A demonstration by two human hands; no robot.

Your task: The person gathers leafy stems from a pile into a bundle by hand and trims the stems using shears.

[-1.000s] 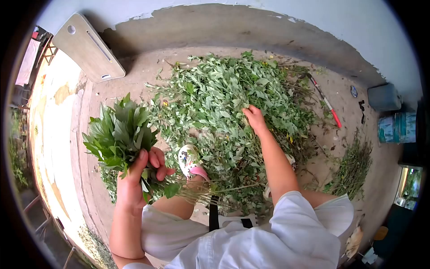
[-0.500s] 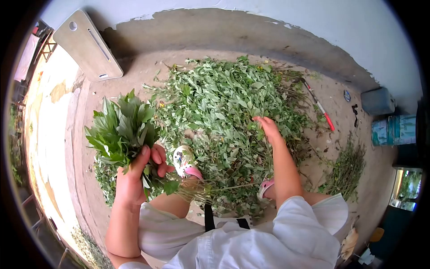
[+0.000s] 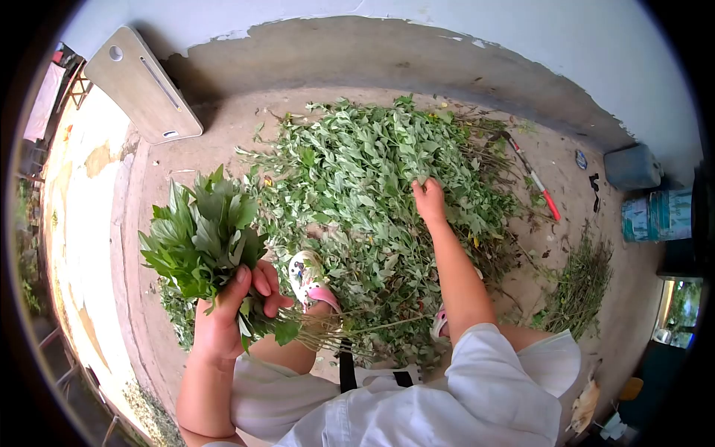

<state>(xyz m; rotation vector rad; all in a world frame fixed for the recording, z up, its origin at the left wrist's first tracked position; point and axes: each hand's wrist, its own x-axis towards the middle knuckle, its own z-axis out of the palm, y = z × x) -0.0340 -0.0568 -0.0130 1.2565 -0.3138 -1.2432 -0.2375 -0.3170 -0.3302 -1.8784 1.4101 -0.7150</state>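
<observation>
At nine o'clock of the leaf pile [image 3: 357, 160], a bare left hand [image 3: 229, 304] grasping a leafy bunch [image 3: 199, 232], right hand [image 3: 428, 200] at the pile, off centre toward three o'clock, its grip unclear to me

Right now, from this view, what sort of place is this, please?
Probably a porch or yard edge: a peeling wall, bright ground open at the left, and a leafy heap on the bare floor.
</observation>
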